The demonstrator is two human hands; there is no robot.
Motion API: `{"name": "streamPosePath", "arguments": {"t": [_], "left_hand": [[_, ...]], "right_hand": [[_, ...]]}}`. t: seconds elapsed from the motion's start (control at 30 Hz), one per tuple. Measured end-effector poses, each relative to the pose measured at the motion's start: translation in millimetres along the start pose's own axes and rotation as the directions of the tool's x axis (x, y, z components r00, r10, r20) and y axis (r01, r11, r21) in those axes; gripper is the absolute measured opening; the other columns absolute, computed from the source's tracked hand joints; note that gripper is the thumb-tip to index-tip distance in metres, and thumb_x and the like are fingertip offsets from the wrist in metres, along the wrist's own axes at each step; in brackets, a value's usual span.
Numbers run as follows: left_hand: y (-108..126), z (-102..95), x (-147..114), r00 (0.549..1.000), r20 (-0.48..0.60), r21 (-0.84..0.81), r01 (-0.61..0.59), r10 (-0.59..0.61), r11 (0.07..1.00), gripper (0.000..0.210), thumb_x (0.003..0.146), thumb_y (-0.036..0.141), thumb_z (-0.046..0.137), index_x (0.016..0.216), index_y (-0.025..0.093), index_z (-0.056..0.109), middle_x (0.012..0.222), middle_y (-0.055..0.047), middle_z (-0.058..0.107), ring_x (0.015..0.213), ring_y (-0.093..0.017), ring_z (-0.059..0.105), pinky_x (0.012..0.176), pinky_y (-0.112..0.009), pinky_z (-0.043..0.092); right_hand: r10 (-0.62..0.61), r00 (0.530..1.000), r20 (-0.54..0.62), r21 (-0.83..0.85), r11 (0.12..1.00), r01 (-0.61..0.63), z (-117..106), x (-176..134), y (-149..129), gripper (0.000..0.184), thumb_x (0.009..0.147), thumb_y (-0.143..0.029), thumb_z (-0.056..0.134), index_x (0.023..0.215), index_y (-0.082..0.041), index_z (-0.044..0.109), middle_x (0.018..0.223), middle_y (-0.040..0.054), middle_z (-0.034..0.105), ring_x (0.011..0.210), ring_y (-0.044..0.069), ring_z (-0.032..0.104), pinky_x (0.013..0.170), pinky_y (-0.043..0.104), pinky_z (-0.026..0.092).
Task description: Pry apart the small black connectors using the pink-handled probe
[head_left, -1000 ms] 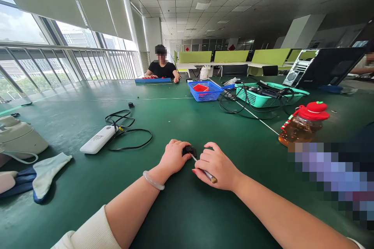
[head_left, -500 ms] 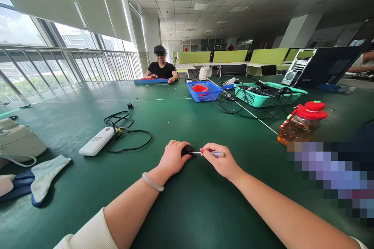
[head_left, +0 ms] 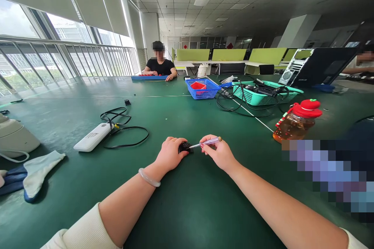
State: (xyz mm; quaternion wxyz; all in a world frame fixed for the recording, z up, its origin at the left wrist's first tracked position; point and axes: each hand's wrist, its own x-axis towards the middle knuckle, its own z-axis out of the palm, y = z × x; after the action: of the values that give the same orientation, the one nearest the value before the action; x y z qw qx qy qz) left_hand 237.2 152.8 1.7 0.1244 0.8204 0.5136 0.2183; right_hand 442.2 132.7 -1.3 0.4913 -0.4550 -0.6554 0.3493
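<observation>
My left hand (head_left: 170, 154) is closed around a small black part (head_left: 184, 147) on the green tabletop (head_left: 181, 206), and my fingers cover much of it. What kind of part it is I cannot make out. In my right hand (head_left: 217, 153) is a screwdriver (head_left: 214, 140) with a see-through purplish handle, pinched near the base of its shaft. The thin metal shaft points left and slightly down. Its tip is at the right side of the black part; whether it touches a screw is too small to tell.
Left of my hands lie a white power bank (head_left: 92, 137) with a black cable (head_left: 146, 136) and a glove (head_left: 43, 171). A red-lidded bottle (head_left: 298, 120) stands right. Farther back are a blue basket (head_left: 203, 92), a green basket (head_left: 254, 97) and a seated person (head_left: 159, 66).
The screwdriver has tilted, its handle end raised and its tip lower, as my right hand turned. My left hand still holds the black part. The whole view has shifted slightly.
</observation>
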Motion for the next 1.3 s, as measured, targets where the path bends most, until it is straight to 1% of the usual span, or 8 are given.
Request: {"name": "streamPosePath", "arguments": {"t": [0.13,0.27,0.47,0.63,0.77,0.9,1.07,1.3], "left_hand": [[-2.8,2.2,0.8,1.0,-0.006,0.002,-0.015,0.015,1.0,0.033,0.081,0.031,0.067,0.113,0.024,0.064,0.108,-0.005,0.069,0.109,-0.027,0.054,0.098,-0.043,0.043],[-3.7,4.1,0.4,0.999,-0.021,0.012,-0.032,0.032,0.999,0.031,0.081,0.028,0.066,0.112,0.024,0.064,0.109,-0.005,0.07,0.11,-0.028,0.054,0.098,-0.043,0.043],[-3.0,3.7,0.5,1.0,-0.016,0.021,-0.009,0.009,1.0,0.034,0.081,0.024,0.065,0.114,0.023,0.064,0.108,-0.005,0.07,0.11,-0.028,0.054,0.099,-0.043,0.043],[-1.8,1.9,0.4,1.0,-0.004,0.015,-0.01,0.01,1.0,0.034,0.08,0.026,0.067,0.113,0.023,0.064,0.107,-0.005,0.07,0.107,-0.028,0.055,0.096,-0.042,0.044],[0.7,-0.4,0.4,1.0,0.011,-0.005,0.012,-0.012,1.0,0.034,0.079,0.028,0.068,0.112,0.024,0.064,0.106,-0.004,0.07,0.107,-0.028,0.056,0.095,-0.041,0.044],[0.9,-0.7,1.3,1.0,0.016,-0.018,0.026,-0.026,0.999,0.034,0.078,0.029,0.069,0.112,0.025,0.064,0.106,-0.004,0.07,0.106,-0.028,0.056,0.095,-0.041,0.045],[0.7,-1.0,1.4,1.0,0.018,-0.009,0.025,-0.025,1.0,0.035,0.078,0.029,0.07,0.112,0.025,0.064,0.105,-0.004,0.07,0.106,-0.028,0.057,0.094,-0.041,0.046],[0.7,-0.3,1.0,1.0,0.011,-0.005,0.011,-0.011,1.0,0.033,0.079,0.029,0.069,0.111,0.026,0.065,0.104,-0.004,0.07,0.105,-0.027,0.057,0.093,-0.041,0.046]], "right_hand": [[-0.314,0.949,-0.01,-0.369,0.884,0.288,-1.1,-5.8,-6.3,0.01,0.085,-0.031,0.061,0.078,-0.024,0.064,0.074,0.0016,0.069,0.07,0.019,0.06,0.072,0.035,0.048],[-0.604,0.768,0.214,-0.489,0.615,0.619,-0.1,-10.9,-14.4,0.009,0.088,-0.022,0.058,0.078,-0.022,0.058,0.067,-0.0018,0.065,0.063,0.015,0.056,0.088,0.039,0.042],[-0.677,0.603,0.422,-0.534,0.352,0.769,9.7,-16.5,-19.4,0.013,0.088,-0.015,0.051,0.077,-0.02,0.054,0.065,-0.0009,0.061,0.062,0.014,0.052,0.092,0.04,0.039],[-0.598,0.775,0.203,-0.504,0.615,0.606,7.8,-13.0,-15.7,0.012,0.087,-0.02,0.054,0.077,-0.021,0.058,0.067,-0.0014,0.064,0.063,0.014,0.055,0.088,0.039,0.041],[-0.169,0.984,-0.047,-0.233,0.96,0.154,1.2,-2.3,-4.3,0.016,0.082,-0.035,0.06,0.074,-0.022,0.063,0.069,0.0009,0.065,0.064,0.017,0.058,0.063,0.03,0.045],[0.097,0.993,-0.061,0.114,0.989,-0.09,-1.6,7.1,8.9,0.031,0.073,-0.05,0.069,0.075,-0.019,0.065,0.062,0.001,0.061,0.057,0.016,0.055,0.055,0.028,0.045],[0.115,0.989,-0.096,0.204,0.974,-0.094,-1.7,7.9,11.5,0.036,0.07,-0.054,0.073,0.073,-0.019,0.066,0.06,0.0003,0.058,0.056,0.016,0.054,0.057,0.029,0.046],[-0.346,0.937,0.052,-0.265,0.9,0.347,-2.8,-5.5,-7.3,0.014,0.088,-0.032,0.06,0.079,-0.023,0.065,0.076,0.0018,0.068,0.071,0.018,0.059,0.076,0.035,0.045]]}}
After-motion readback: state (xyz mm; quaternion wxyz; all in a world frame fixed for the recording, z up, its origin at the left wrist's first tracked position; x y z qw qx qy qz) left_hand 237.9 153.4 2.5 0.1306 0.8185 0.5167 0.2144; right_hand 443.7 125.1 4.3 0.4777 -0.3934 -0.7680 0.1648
